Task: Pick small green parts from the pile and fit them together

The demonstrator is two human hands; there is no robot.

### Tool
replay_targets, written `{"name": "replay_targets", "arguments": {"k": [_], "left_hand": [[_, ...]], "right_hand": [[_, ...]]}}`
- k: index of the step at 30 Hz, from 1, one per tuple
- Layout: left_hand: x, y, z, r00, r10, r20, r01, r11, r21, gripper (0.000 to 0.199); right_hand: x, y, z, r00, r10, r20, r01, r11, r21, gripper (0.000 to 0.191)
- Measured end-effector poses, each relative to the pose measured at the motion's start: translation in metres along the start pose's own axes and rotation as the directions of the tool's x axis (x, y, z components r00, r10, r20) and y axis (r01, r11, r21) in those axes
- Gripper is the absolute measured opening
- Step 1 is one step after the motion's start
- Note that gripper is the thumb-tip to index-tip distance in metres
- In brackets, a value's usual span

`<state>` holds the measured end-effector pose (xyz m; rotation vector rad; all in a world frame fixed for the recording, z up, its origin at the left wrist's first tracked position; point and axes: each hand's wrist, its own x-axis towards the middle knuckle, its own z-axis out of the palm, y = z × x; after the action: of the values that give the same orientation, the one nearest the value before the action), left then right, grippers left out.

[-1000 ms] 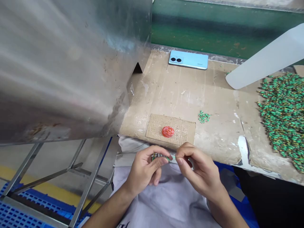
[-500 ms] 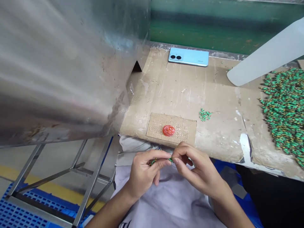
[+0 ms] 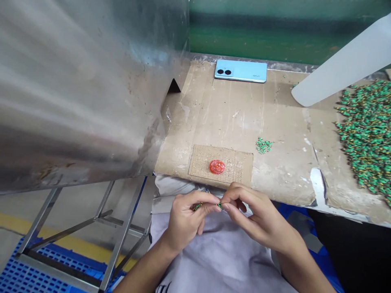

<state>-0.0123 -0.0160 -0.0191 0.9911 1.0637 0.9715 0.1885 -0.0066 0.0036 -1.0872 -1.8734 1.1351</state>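
Note:
Just in front of the table's edge, over the lap, my left hand [image 3: 189, 215] pinches a small piece of green and gold beadwork [image 3: 198, 206] between thumb and fingers. Part of it shows behind the index finger, and its tip comes out at the fingertips. My right hand [image 3: 255, 215] meets it there, thumb and forefinger pinched at the same end; what lies between them is too small to make out. Beyond the hands, a glossy red oval lump [image 3: 217, 166] sits on a speckled piece of cardboard [image 3: 236, 167].
A small cluster of green beads [image 3: 263, 145] lies right of the cardboard, and a large heap of similar pieces [image 3: 366, 134] fills the right side. A light-blue phone [image 3: 241, 71] rests at the back. A white tube [image 3: 339, 65] slants in; a metal panel [image 3: 85, 89] stands left.
The hands keep nearly the same pinch at the beadwork. The view has shifted slightly; the objects on the table stay where they lay.

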Motion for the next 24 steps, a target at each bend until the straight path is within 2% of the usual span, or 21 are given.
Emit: {"name": "replay_targets", "arguments": {"k": [9, 18, 21, 24], "left_hand": [[-0.001, -0.001, -0.001, 0.982, 0.186, 0.029, -0.188, 0.979, 0.080, 0.011], [-0.001, 0.004, -0.004, 0.906, 0.414, 0.091, -0.424, 0.874, 0.237, 0.016], [-0.001, 0.004, -0.004, 0.886, 0.452, 0.102, -0.462, 0.850, 0.254, 0.014], [-0.001, 0.005, -0.004, 0.898, 0.427, 0.107, -0.440, 0.862, 0.253, 0.014]], "right_hand": [[-0.001, -0.004, -0.008, 0.998, -0.005, 0.069, 0.005, 1.000, 0.010, 0.009], [-0.002, -0.005, 0.001, 0.998, -0.029, 0.055, 0.025, 0.998, 0.062, 0.007], [-0.003, -0.005, 0.004, 0.999, -0.039, 0.023, 0.038, 0.998, 0.053, 0.010], [-0.005, -0.004, 0.005, 0.999, -0.052, 0.000, 0.052, 0.998, 0.041, 0.010]]}}
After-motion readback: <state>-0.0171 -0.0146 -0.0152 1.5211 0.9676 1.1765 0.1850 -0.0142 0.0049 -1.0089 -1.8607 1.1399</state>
